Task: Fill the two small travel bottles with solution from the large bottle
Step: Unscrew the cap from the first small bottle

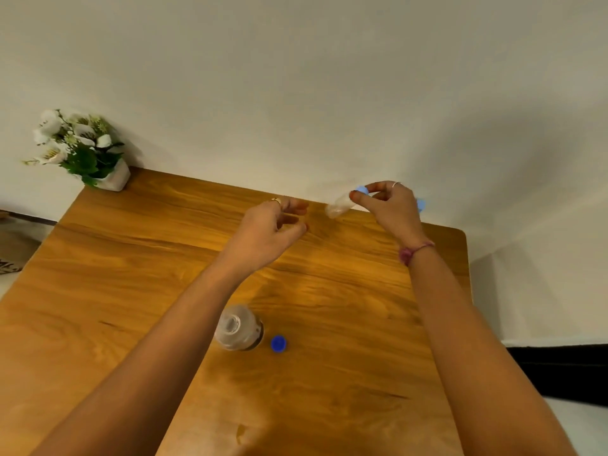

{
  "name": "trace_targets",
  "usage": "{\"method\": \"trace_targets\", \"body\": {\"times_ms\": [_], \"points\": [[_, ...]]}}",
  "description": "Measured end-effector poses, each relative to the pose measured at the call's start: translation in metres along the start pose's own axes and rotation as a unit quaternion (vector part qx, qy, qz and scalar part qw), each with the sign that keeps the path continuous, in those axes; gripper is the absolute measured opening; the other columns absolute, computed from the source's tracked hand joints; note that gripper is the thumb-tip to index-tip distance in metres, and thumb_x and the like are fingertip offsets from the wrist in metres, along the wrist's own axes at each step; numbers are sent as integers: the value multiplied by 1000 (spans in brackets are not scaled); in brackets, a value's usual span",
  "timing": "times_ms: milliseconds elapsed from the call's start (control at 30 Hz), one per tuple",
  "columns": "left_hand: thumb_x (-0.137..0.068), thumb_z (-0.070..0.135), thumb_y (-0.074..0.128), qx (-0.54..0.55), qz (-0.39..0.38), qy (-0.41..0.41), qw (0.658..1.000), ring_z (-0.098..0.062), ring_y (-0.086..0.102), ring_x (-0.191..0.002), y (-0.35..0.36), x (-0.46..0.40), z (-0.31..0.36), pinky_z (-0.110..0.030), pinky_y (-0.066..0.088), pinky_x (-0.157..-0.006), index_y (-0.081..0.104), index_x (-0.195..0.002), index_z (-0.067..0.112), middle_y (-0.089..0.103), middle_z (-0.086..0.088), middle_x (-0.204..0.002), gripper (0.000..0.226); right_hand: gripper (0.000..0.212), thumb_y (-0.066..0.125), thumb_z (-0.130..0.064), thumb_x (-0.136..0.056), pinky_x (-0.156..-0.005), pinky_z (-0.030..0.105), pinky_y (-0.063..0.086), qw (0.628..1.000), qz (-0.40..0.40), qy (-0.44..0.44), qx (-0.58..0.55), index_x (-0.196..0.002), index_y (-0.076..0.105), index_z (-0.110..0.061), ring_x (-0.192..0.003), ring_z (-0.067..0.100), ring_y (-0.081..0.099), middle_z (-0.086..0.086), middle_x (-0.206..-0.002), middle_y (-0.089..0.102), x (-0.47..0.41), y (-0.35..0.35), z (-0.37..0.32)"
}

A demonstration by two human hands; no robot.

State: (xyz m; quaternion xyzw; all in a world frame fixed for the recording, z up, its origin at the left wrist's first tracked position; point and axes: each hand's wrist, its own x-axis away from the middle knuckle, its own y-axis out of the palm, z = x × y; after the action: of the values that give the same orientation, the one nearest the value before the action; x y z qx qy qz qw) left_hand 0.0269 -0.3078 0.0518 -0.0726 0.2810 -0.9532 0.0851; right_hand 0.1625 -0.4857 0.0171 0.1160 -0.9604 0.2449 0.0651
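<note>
The head camera looks down on a warm brown wooden table (131, 258) set against a plain white wall (296, 77).

Near the table's near middle stands the large clear plastic bottle (239, 328), upright and uncapped, its open neck facing the camera. Its round blue screw cap (278, 343) lies on the wood just to the right of it, apart from the bottle.

The right hand (390, 205) is raised over the far edge of the table. Its fingertips pinch a small clear travel bottle (339, 206) at the pale blue cap (362, 189), so the bottle hangs tilted with its base pointing left and down, off the wood. A ring sits on one finger and a reddish thread band (415, 251) circles the wrist. Behind this hand a second pale blue piece (420, 204) peeks out; it may be the other travel bottle's cap, but the hand hides most of it.

The left hand (271, 230) hovers just left of the small bottle, fingers loosely curled toward it and holding nothing, a gold ring on one finger. It does not touch the bottle.

In the far left corner sits a white square pot of white artificial flowers with green leaves (82, 149).
</note>
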Motion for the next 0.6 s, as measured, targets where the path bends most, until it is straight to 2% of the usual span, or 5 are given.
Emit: {"method": "trace_targets", "body": {"times_ms": [100, 233, 300, 467, 600], "points": [[-82, 36, 69, -92, 17, 50, 994, -10, 50, -116, -12, 8, 5, -25, 43, -97, 48, -135, 14, 53, 1, -127, 62, 25, 76, -22, -75, -62, 23, 50, 968, -121, 25, -218, -96, 67, -12, -65, 8, 61, 4, -85, 70, 42, 6, -46], [-77, 33, 73, -89, 71, 93, 989, -12, 60, -100, -45, 31, 18, -20, 50, -87, 57, -127, 13, 63, -4, -111, 56, 22, 72, -14, -78, -68, 24, 55, 947, -161, -18, -279, -98, 66, -9, -75, 14, 67, 10, -92, 71, 88, 8, -93], [-75, 35, 75, -100, 86, 99, 986, -11, 62, -95, -61, 44, 22, -22, 53, -84, 61, -123, 13, 66, -4, -106, 54, 22, 71, -15, -79, -67, 24, 55, 952, -165, -32, -255, -100, 65, -10, -74, 13, 67, 11, -94, 70, 106, 11, -110], [-75, 37, 75, -134, 118, 120, 977, -1, 57, -87, -100, 89, 23, -2, 44, -71, 64, -119, 13, 67, 1, -106, 51, 35, 72, -31, -76, -59, 19, 54, 980, -131, -135, -60, -102, 68, -8, -66, 8, 66, 5, -85, 71, 148, 31, -152], [-75, 35, 75, -91, 128, 103, 982, -6, 61, -88, -131, 122, 15, -15, 50, -75, 66, -115, 12, 67, 4, -99, 46, 28, 72, -26, -78, -70, 21, 56, 970, -135, -203, -8, -101, 69, -10, -67, 12, 67, 5, -81, 71, 178, 52, -178]]}}
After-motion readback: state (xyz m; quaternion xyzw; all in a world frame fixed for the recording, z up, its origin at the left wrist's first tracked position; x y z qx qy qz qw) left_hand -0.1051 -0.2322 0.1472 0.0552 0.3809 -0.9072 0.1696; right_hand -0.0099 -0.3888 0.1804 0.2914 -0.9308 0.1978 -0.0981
